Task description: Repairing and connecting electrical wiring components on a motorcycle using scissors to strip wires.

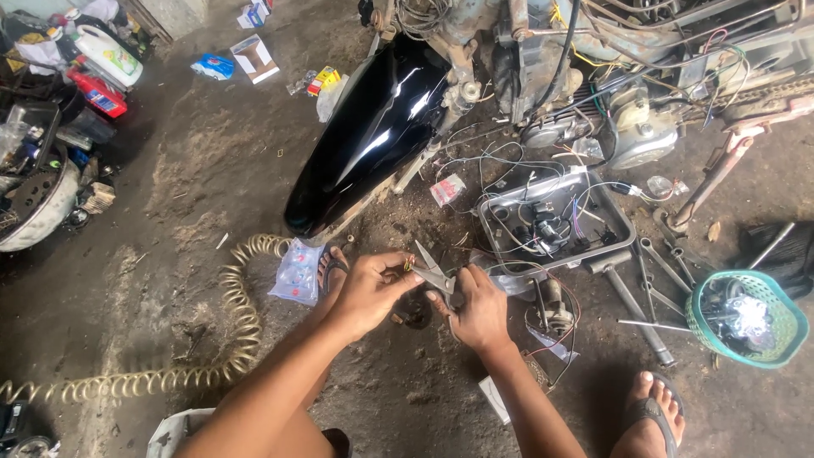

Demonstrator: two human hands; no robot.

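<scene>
Over the dirt floor, just below the black fender (369,136), I see both hands meet. Right hand (479,309) grips scissors (432,271), blades parted and pointing up-left. Left hand (369,288) pinches a small wire end (408,266) at the blade tips. Grey tray (593,199) of wiring sits near, to the right; green basket (784,339) farther right; coiled hose (237,322) left.

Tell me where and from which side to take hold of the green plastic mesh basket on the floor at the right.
Take the green plastic mesh basket by its rim, probably at the near left edge, coming down from above. It sits upright with its mouth open upward, so the rim gives a clear lip for the grip. Metal parts fill its inside, and long grey metal wrenches lie close along its left, so a low approach from that side looks crowded.
</scene>
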